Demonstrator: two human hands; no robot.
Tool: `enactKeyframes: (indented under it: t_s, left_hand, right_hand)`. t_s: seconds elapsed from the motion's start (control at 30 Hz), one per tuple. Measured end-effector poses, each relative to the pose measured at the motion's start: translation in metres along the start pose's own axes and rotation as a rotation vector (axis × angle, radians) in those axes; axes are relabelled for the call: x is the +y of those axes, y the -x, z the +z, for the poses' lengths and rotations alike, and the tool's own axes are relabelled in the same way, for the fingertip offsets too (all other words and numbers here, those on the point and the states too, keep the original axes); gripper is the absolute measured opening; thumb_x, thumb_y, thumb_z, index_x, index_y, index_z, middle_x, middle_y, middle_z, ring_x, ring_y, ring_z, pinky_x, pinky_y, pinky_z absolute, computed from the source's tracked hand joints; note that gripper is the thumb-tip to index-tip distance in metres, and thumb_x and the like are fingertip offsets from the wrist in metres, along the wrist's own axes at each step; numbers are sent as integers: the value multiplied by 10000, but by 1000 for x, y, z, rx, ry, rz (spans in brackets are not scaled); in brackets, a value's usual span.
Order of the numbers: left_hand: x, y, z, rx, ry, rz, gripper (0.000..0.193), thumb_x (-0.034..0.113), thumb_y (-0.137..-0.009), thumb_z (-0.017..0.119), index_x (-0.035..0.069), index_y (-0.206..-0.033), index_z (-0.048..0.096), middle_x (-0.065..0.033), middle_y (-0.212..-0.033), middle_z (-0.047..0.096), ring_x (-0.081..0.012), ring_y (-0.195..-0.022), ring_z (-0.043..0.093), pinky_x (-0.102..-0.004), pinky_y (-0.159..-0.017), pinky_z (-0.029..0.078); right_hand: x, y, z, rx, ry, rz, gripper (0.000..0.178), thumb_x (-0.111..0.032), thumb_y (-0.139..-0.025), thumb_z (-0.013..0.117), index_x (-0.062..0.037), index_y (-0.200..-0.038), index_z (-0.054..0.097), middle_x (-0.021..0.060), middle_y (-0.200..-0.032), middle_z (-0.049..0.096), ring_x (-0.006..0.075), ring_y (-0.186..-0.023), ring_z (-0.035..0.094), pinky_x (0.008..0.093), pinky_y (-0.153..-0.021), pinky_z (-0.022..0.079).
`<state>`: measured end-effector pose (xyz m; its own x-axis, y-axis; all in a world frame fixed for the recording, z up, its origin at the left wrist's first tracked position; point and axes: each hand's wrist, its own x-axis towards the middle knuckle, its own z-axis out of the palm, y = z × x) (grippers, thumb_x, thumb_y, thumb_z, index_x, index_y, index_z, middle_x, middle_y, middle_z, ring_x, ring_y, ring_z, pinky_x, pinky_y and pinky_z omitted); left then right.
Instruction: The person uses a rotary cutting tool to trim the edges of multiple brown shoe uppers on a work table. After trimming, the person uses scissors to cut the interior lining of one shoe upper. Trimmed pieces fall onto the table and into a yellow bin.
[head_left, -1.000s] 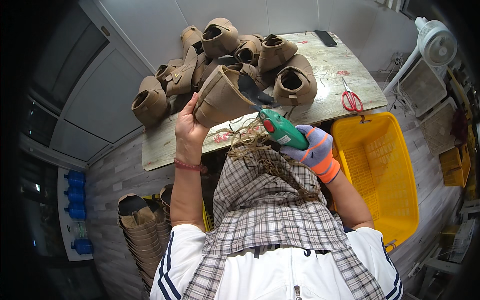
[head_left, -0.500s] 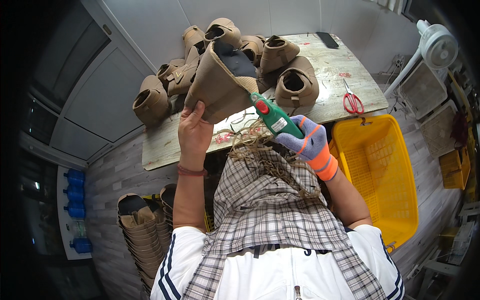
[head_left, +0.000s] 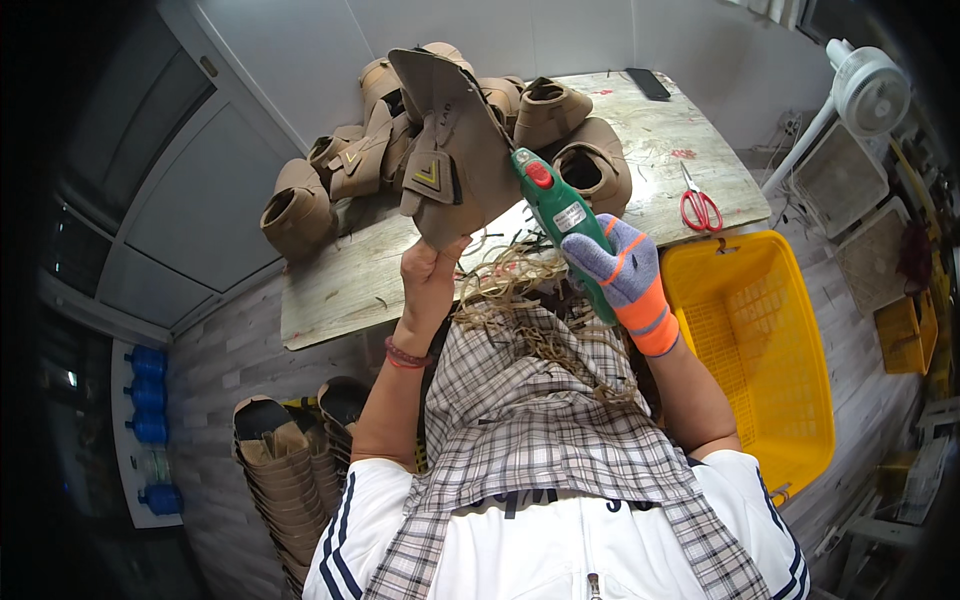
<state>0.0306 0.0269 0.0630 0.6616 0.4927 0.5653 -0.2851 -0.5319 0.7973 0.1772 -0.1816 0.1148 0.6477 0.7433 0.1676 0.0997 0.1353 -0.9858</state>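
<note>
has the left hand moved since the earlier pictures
Yes: against the table, the left hand has shifted right and slightly toward the person.

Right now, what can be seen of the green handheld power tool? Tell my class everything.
The green handheld power tool has a slim body that looks like hard plastic, a red button near its front end and a white label on its side. It slants up and leftward, its lower part gripped by the gloved right hand. Its front end is at the edge of the brown shoe upper; whether it touches, or is running, cannot be told.
</note>
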Motion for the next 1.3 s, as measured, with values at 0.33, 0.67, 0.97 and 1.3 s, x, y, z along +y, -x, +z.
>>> enactKeyframes:
  t_s: [0.33, 0.67, 0.97, 1.3]
  left_hand:
    - [-15, 6, 1, -54, -393, 398, 176, -31, -877, 582, -40, -1037, 654, -169, -894, 664, -308, -793, 635, -361, -709, 490]
    - [-50, 2, -43, -30, -704, 427, 284, -37, -850, 572, -74, -1130, 606, -232, -1015, 652, -404, -936, 630, -432, -873, 484]
    - [-80, -198, -161, 114, -901, -96, 405, 150, -826, 674, -52, -1167, 588, -243, -1241, 554, -407, -1097, 546, -436, -932, 443]
    - [-80, -204, 92, -92, -412, 304, 171, 175, -825, 678, 21, -897, 695, -131, -1040, 646, -300, -1023, 586, -379, -907, 460]
  right_hand:
    - [2, -4, -5, -17, -196, 43, 284, -285, -872, 719, -13, -893, 638, -9, -692, 588, 41, -599, 534, 217, -530, 427]
    - [0, -10, -20, 70, -193, 10, 375, -397, -901, 631, -24, -895, 593, 54, -657, 584, 126, -533, 547, 252, -509, 429]
    - [7, 15, -58, 248, -267, -10, 356, -352, -897, 668, -7, -902, 581, 51, -640, 577, 127, -513, 531, 253, -484, 409]
    - [23, 28, -85, 366, -222, 68, 342, -338, -886, 683, -9, -886, 588, 59, -649, 584, 123, -541, 541, 254, -516, 429]
